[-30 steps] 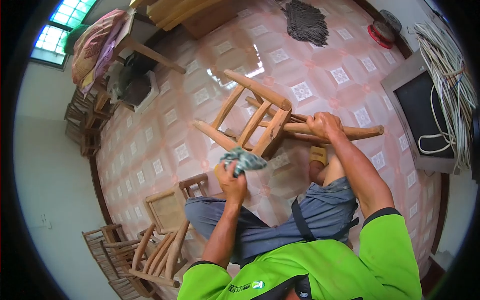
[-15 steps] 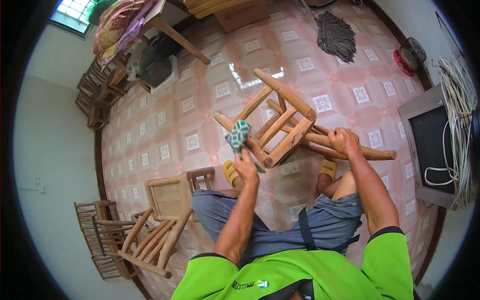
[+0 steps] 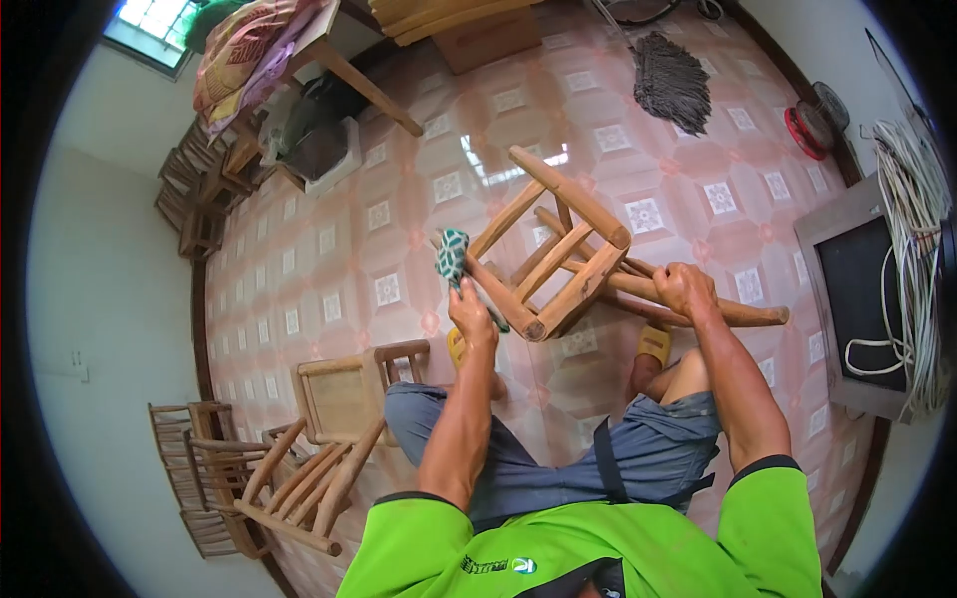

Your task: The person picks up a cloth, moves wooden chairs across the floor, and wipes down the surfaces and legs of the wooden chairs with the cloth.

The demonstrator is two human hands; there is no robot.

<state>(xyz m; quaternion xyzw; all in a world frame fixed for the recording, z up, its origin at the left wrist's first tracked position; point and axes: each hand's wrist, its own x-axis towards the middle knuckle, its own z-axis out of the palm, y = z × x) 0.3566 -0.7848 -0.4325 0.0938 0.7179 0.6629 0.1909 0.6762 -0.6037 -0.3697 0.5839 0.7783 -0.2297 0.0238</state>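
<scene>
Chair (image 3: pixel 586 283), tipped: left hand (image 3: pixel 474 317) holds cloth (image 3: pixel 452 255) against one leg (image 3: pixel 503 297), right hand (image 3: pixel 686 291) grips a back post (image 3: pixel 748 314); I judge wiping underway, finished parts I cannot tell.

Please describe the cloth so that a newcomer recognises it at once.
Start from the pink tiled floor and find the tilted wooden chair in front of the lime-green shirt. The cloth is in the left grip, against one chair bar; its green-and-white pattern sets it apart from the chair's plain brown wood.
</scene>
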